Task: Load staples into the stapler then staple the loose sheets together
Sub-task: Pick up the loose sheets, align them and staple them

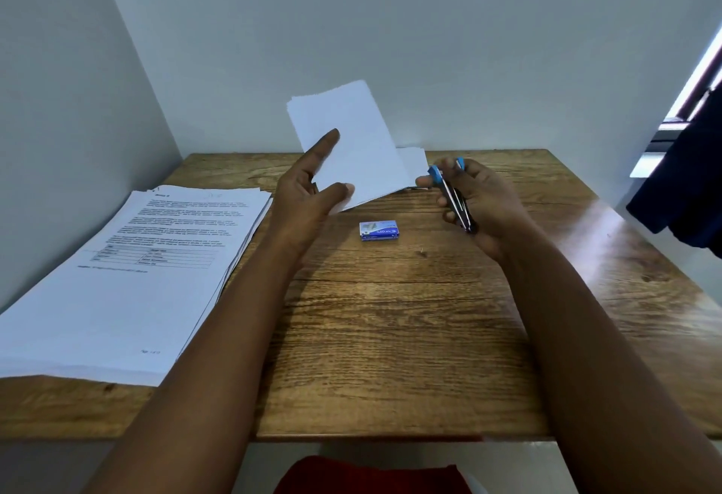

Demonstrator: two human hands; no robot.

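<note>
A small blue and silver stapler (453, 196) is gripped in my right hand (474, 204) above the table, its blue tip at the corner of a set of white sheets (351, 145). The sheets stand tilted up off the table's far side, and another white sheet (415, 163) lies behind them. My left hand (310, 186) is beside the sheets with fingers spread and straight, thumb near their lower edge; I cannot tell if it touches them. A small blue staple box (379, 230) lies shut on the wooden table (390, 317) between my hands.
A thick stack of printed pages (129, 278) covers the table's left part, reaching its front edge. Walls close in the left and far sides. Dark blue cloth (683, 180) hangs at the right by a window. Something red (371, 476) shows below the front edge.
</note>
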